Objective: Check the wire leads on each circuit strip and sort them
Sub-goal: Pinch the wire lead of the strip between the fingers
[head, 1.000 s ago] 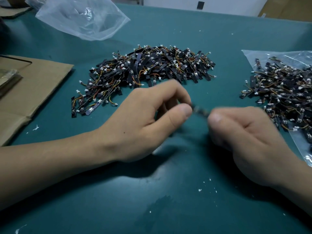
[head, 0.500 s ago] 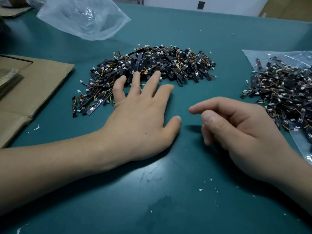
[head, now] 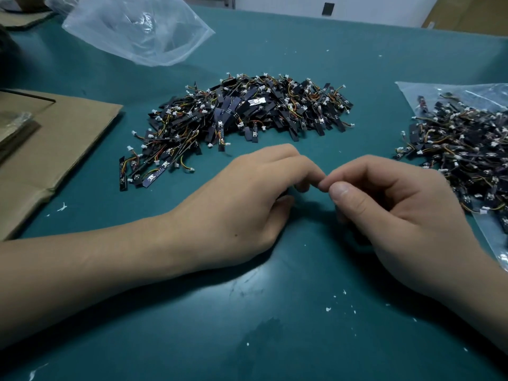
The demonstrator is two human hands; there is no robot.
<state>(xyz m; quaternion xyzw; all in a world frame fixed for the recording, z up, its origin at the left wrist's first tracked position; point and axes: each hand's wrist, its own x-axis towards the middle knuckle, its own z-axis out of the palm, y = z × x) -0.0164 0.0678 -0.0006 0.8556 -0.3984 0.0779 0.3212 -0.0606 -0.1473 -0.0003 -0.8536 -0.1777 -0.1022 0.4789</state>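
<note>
Where the curled fingertips [head: 302, 171] of the left hand [head: 242, 199] meet those of the right hand [head: 390, 207], low over the green table mat [head: 275, 312], the right thumb is pressed toward its forefinger, and the knuckles hide whatever may be between them; I cannot tell whether either hand grips a strip or is merely clenched. Just beyond the left knuckles lies the main pile of circuit strips [head: 247, 114], dark narrow boards tangled with orange and yellow wire leads and small white connectors, its near edge trailing toward the left. A second heap of strips [head: 467, 149] lies at the right on a flat clear plastic bag [head: 412, 89], close beside the back of the right hand, which covers part of its near edge. A flattened cardboard sheet [head: 68, 138] lies to the left of the main pile, apart from it. A crumpled clear bag [head: 137, 26] lies at the far left of the mat. White flecks [head: 328, 309] dot the mat near the wrists.
</note>
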